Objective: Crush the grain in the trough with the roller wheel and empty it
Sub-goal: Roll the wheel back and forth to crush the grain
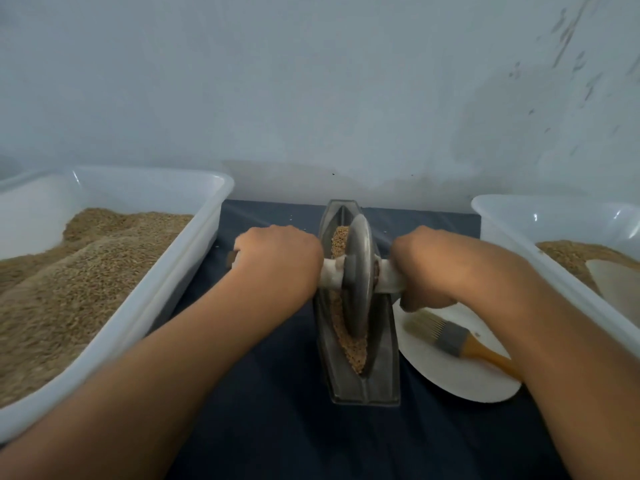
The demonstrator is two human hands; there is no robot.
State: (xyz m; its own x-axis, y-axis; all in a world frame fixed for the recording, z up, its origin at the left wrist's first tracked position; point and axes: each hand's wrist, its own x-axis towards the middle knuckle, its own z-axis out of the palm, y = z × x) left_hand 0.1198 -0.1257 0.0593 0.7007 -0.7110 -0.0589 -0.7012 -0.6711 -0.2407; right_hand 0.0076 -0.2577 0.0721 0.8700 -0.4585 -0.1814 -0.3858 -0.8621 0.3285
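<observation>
Your left hand (277, 261) and right hand (424, 268) each curl round the axle, one on each side of the wheel (358, 271), so it stands upright in the trough (360, 386) mid-desk, bearing evenly on the grain (356, 351).

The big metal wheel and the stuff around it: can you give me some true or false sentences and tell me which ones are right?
1. Both hands, left hand and right hand, grip the pale handle through the round grey metal roller wheel. True.
2. The narrow grey metal trough is empty. False: brown grain lies in it.
3. The orange-handled brush rests on a round white plate. True.
4. The white plastic tub at left holds water. False: it holds grain.
</observation>
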